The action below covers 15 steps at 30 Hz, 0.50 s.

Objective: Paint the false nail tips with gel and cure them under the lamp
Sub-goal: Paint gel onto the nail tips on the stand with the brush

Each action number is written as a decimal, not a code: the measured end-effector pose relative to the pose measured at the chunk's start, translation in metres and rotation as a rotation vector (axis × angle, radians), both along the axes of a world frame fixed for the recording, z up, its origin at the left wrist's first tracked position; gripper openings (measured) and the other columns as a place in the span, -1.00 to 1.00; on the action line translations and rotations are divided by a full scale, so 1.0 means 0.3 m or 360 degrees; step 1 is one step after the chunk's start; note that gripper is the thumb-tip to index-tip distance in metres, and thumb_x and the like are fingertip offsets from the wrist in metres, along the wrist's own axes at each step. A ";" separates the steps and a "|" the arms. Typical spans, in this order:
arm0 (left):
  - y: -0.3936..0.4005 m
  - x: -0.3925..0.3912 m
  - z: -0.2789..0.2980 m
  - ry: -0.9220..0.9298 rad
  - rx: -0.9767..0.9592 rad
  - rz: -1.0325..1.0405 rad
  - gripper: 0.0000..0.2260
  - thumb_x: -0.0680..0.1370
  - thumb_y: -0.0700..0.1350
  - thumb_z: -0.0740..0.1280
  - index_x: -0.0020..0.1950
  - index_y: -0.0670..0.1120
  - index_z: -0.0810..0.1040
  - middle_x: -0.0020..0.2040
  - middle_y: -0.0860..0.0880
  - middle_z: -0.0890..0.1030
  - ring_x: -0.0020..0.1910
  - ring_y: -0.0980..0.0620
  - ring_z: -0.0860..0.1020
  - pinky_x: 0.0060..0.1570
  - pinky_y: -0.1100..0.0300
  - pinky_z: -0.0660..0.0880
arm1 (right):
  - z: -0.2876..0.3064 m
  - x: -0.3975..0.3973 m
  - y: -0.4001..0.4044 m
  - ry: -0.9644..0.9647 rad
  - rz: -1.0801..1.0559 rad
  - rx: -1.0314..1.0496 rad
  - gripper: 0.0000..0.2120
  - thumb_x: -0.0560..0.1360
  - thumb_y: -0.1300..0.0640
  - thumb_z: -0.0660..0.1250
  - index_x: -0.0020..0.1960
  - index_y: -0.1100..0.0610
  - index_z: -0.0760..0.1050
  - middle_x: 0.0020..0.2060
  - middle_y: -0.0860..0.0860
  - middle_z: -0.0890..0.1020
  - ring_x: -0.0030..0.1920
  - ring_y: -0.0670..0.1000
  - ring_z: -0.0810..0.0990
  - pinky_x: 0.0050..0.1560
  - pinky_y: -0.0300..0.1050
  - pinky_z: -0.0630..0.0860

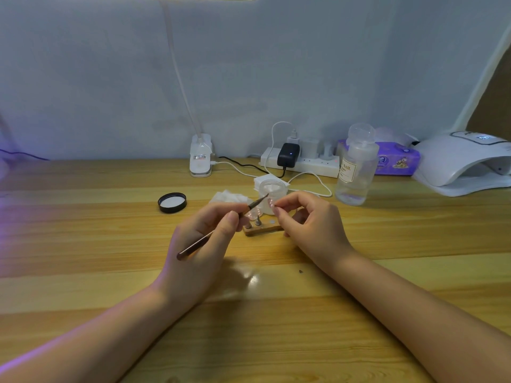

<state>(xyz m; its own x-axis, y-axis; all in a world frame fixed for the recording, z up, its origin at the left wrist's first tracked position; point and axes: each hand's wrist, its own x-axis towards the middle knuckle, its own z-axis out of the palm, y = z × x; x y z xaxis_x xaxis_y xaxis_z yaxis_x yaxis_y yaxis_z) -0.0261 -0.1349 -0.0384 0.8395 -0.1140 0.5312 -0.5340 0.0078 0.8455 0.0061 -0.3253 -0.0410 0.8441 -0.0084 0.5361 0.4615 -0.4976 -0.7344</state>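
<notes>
My left hand (pixel 206 239) grips a thin brown nail brush (pixel 193 246), its bristle tip pointing up and right at a false nail tip (pixel 270 201). My right hand (pixel 307 219) pinches that nail tip between thumb and forefinger, just above a small wooden stand (pixel 262 230). Two metal pegs rise from the stand, one with a clear nail tip (pixel 253 215) on it. An open clear gel jar (pixel 272 190) stands right behind the stand. The white curing lamp (pixel 464 161) sits at the far right edge of the table.
The jar's black lid (pixel 172 202) lies to the left, with white cotton pads (pixel 228 196) beside the jar. A clear pump bottle (pixel 356 167), a purple tissue pack (pixel 398 160), a power strip (pixel 304 161) with cables and a clip lamp base (pixel 201 158) line the back.
</notes>
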 end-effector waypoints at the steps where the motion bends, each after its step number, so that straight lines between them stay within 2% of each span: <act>1: 0.001 0.000 -0.001 0.0016 0.0008 -0.0008 -0.80 0.53 -0.17 0.26 0.06 -0.12 0.64 -0.10 -0.05 0.70 -0.06 0.07 0.65 -0.03 0.31 0.51 | 0.000 0.000 0.000 -0.0007 -0.0001 -0.0011 -0.87 0.48 0.20 0.42 -0.11 -0.02 0.58 -0.43 -0.20 0.55 -0.39 -0.06 0.57 -0.35 -0.32 0.47; 8: 0.003 -0.012 -0.001 -0.0015 -0.0021 -0.0030 -0.85 0.49 -0.14 0.33 -0.04 -0.14 0.66 -0.15 -0.06 0.70 -0.15 0.12 0.64 -0.11 0.36 0.50 | -0.003 0.003 -0.004 -0.0035 -0.0044 -0.0027 -0.86 0.48 0.20 0.42 -0.12 -0.05 0.57 -0.46 -0.23 0.54 -0.40 -0.06 0.57 -0.35 -0.31 0.48; 10: 0.002 -0.008 -0.002 -0.0031 -0.0005 0.0024 -0.80 0.51 -0.06 0.31 0.01 -0.13 0.65 -0.13 -0.07 0.69 -0.12 0.07 0.65 -0.08 0.31 0.52 | -0.003 0.005 -0.003 -0.0030 -0.0058 -0.0033 -0.87 0.48 0.19 0.42 -0.12 -0.05 0.57 -0.46 -0.26 0.55 -0.39 -0.04 0.58 -0.34 -0.24 0.51; 13: 0.002 0.000 -0.004 -0.0007 0.0022 0.0060 -0.83 0.55 -0.11 0.29 0.06 -0.06 0.65 -0.09 -0.08 0.69 -0.06 -0.03 0.64 -0.02 0.19 0.56 | -0.002 0.004 0.000 -0.0026 -0.0050 -0.0030 -0.88 0.48 0.17 0.42 -0.05 -0.02 0.58 -0.35 -0.19 0.60 -0.38 0.00 0.58 -0.30 -0.14 0.55; 15: 0.001 0.003 -0.007 0.0013 0.0049 0.0021 -0.80 0.54 -0.13 0.28 0.08 -0.07 0.64 -0.06 -0.07 0.70 -0.03 -0.02 0.65 0.02 0.14 0.56 | -0.001 0.002 0.000 -0.0043 -0.0044 -0.0034 -0.87 0.48 0.18 0.42 -0.04 -0.03 0.59 -0.33 -0.17 0.60 -0.38 0.00 0.58 -0.29 -0.12 0.55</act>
